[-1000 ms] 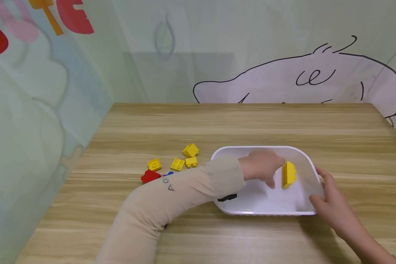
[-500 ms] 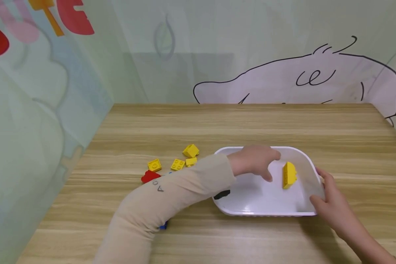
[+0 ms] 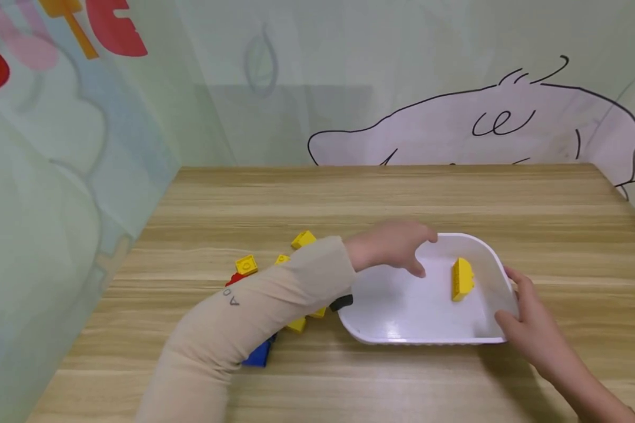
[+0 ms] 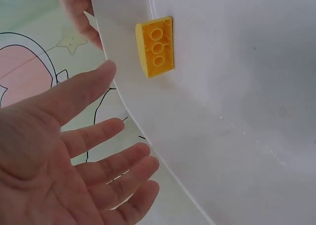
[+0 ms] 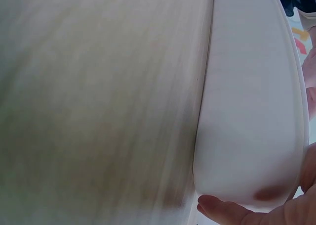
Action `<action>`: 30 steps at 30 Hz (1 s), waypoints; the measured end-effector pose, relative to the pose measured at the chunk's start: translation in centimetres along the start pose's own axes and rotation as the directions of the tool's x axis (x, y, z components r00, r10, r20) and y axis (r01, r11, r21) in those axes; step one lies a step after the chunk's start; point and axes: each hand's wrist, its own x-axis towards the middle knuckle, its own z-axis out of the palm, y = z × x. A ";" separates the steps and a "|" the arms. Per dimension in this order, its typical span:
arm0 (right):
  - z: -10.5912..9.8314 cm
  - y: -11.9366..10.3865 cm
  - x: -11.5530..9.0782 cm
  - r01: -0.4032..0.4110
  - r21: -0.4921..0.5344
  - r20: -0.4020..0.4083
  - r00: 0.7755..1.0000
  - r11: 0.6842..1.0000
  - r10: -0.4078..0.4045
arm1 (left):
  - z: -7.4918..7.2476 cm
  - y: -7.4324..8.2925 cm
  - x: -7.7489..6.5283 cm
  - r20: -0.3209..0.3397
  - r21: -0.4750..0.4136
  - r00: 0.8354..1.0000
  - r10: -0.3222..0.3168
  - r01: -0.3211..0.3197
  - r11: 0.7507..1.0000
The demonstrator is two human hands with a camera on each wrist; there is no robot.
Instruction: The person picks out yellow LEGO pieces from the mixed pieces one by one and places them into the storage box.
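Note:
A white plastic bin (image 3: 402,320) stands on the table with a yellow toy brick (image 3: 463,279) lying on its side near the right end. In the left wrist view the underside of that brick (image 4: 158,48) shows its round tubes. My left hand (image 3: 394,244) hovers over the back left part of the bin, fingers spread and relaxed, nothing in them. My right hand (image 3: 531,320) grips the bin's right end, thumb at the wall's near side and fingers behind it. The right wrist view shows the bin's outer wall (image 5: 252,96) with fingers around its corner.
Left of the bin lie several loose toy bricks: a yellow brick (image 3: 246,265), another yellow brick (image 3: 303,239), a red piece (image 3: 235,279) and a blue brick (image 3: 258,355). The left sleeve (image 3: 254,317) covers part of them. A printed wall (image 3: 275,117) rises behind the wooden table (image 3: 391,197).
My left hand has moved left and slightly back, away from the yellow brick in the bin. More bricks show below the left sleeve. My right hand keeps its grip on the bin.

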 end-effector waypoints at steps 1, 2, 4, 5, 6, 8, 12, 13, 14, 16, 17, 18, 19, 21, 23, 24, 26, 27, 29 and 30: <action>0.0 0.0 0.0 -0.001 0.000 0.002 1.000 1.000 0.001 | -0.1 -0.1 -0.1 -0.003 0.001 1.000 -0.002 0.002 1.000; 0.0 0.0 0.0 0.000 0.002 0.001 1.000 1.000 0.000 | -0.1 -0.3 -0.2 -0.005 0.000 1.000 -0.005 0.005 1.000; 0.0 0.0 0.1 0.005 -0.003 -0.003 1.000 1.000 -0.005 | -0.2 -0.6 -0.5 -0.012 0.006 1.000 -0.011 0.011 1.000; 0.0 0.0 0.1 0.009 -0.003 -0.005 1.000 1.000 -0.009 | -0.3 -0.8 -0.6 -0.015 0.009 1.000 -0.017 0.018 1.000; 0.0 0.0 0.1 0.012 0.001 -0.006 1.000 1.000 -0.012 | -0.3 -1.1 -0.8 -0.019 0.009 1.000 -0.023 0.023 1.000; 0.0 0.0 0.1 0.025 0.001 -0.017 1.000 1.000 -0.024 | -0.4 -1.6 -1.1 -0.030 0.012 0.999 -0.028 0.029 1.000; 0.0 0.0 0.0 0.033 0.012 -0.021 0.999 0.999 -0.033 | -0.5 -2.6 -1.7 -0.044 0.001 0.999 -0.028 0.028 1.000; 0.0 0.0 0.0 0.033 0.014 -0.019 0.999 0.999 -0.032 | -0.5 -2.8 -1.8 -0.045 -0.001 0.999 -0.028 0.028 1.000; 0.0 0.0 0.0 0.030 0.016 -0.017 0.999 0.999 -0.030 | -0.6 -2.9 -2.0 -0.045 -0.004 0.999 -0.027 0.027 1.000; 0.0 0.0 0.0 0.026 0.018 -0.014 1.000 1.000 -0.025 | -0.7 -3.1 -2.3 -0.044 -0.008 0.998 -0.035 0.034 0.999; 0.0 0.0 0.0 0.023 0.018 -0.013 1.000 1.000 -0.023 | -0.8 -3.1 -2.4 -0.043 -0.010 0.998 -0.040 0.039 0.999; 0.0 0.0 0.0 0.023 0.019 -0.013 1.000 1.000 -0.022 | -0.9 -3.1 -2.5 -0.041 -0.014 0.998 -0.046 0.045 0.999; 0.0 0.0 0.0 0.020 0.017 -0.011 1.000 1.000 -0.019 | -0.9 -3.2 -2.6 -0.040 -0.020 0.998 -0.051 0.050 0.999; 0.0 0.0 0.0 0.015 0.016 -0.008 1.000 1.000 -0.015 | -0.9 -3.3 -2.8 -0.036 -0.021 0.998 -0.061 0.060 0.998; -0.1 0.0 0.0 0.011 0.014 -0.005 1.000 1.000 -0.011 | -0.9 -3.5 -2.9 -0.036 -0.028 0.997 -0.067 0.066 0.997; -0.1 0.0 0.0 0.011 0.014 -0.005 1.000 1.000 -0.011 | -0.9 -3.6 -3.0 -0.038 -0.031 0.997 -0.070 0.069 0.997; -0.1 0.0 0.0 0.010 0.011 -0.004 1.000 1.000 -0.010 | -0.8 -3.8 -3.1 -0.044 -0.037 0.996 -0.076 0.074 0.997; -0.1 0.0 0.0 0.010 0.011 -0.004 1.000 1.000 -0.010 | -0.8 -4.0 -3.2 -0.048 -0.041 0.996 -0.079 0.077 0.996; -0.1 0.0 0.0 0.007 0.010 -0.003 1.000 1.000 -0.007 | -0.8 -4.3 -3.3 -0.058 -0.050 0.995 -0.081 0.078 0.996; -0.1 0.0 0.0 0.005 0.011 -0.003 1.000 1.000 -0.005 | -0.8 -4.4 -3.3 -0.060 -0.052 0.995 -0.084 0.081 0.995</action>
